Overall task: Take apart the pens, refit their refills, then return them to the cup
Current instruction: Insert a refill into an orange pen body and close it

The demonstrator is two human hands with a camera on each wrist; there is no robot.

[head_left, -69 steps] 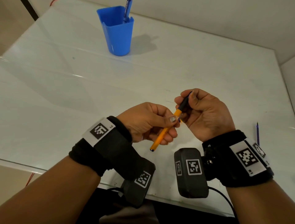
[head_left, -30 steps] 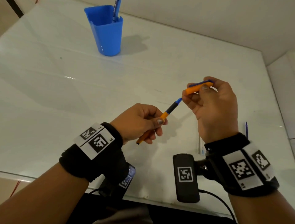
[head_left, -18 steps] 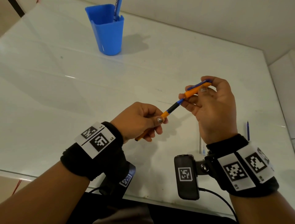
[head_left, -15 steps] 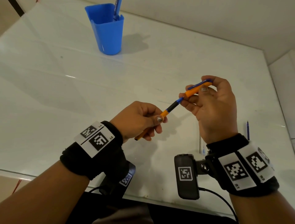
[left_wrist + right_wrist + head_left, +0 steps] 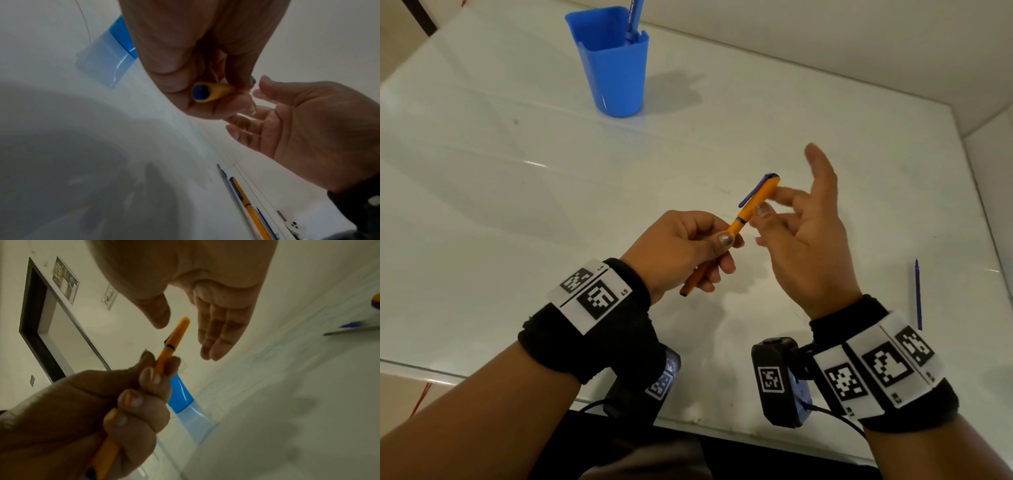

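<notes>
- L hand (image 5: 681, 250) grips the orange pen (image 5: 743, 219) by its barrel, fingers curled round it, held above the table, cap end up and away.
- R hand (image 5: 804, 236) is released: fingers straight, spread, holding nothing. Fingertips just beside the cap; contact can't be told.
- Pen looks whole: cap (image 5: 760, 192) w/ blue clip seated on the barrel, end plug in (left wrist view). So this one seems refitted; what's left for it is prob. just the drop into the cup.
- Cup (image 5: 613, 61) stands well apart at the far side of the table (image 5: 482, 171), one blue pen (image 5: 633, 20) already in it.
- Still out: a loose blue refill (image 5: 917, 294) on the table to the right; left wrist view shows another orange pen (image 5: 248, 209) w/ more thin parts beside it.
- So roughly mid-task, more pens to go.
</notes>
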